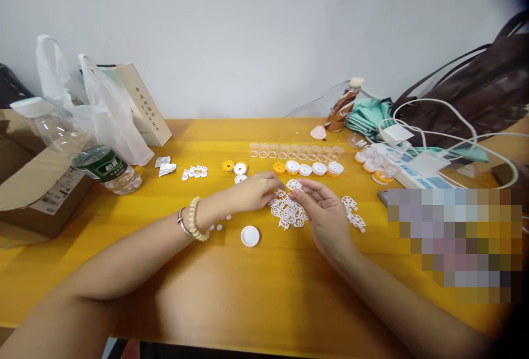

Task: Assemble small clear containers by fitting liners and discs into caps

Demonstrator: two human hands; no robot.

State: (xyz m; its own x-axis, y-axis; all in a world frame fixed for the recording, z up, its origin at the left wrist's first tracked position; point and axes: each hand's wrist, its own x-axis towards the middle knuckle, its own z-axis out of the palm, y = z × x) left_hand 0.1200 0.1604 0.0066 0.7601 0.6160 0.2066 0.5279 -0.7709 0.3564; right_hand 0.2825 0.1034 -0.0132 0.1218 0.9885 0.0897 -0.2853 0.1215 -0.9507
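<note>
Between the thumb and fingers of my right hand (326, 213) is a white openwork plastic piece (294, 184), held just above the table. Below it lies a loose pile of similar white openwork pieces (287, 213). My left hand (258, 189) reaches over the left side of this pile with its fingers loosely bent and apart; I see nothing held in it, though its fingertips partly overlap the pieces. A few more openwork pieces (353, 214) lie right of my right hand. Nearer me rests a round white cap (250, 236).
Behind the hands stand a row of clear cups (295, 152) and a row of white and orange round caps (305, 170). Small white parts (195, 172) lie left. A water bottle (105, 169) and cardboard box (45, 199) flank the left; a power strip (421, 169) with cables is right.
</note>
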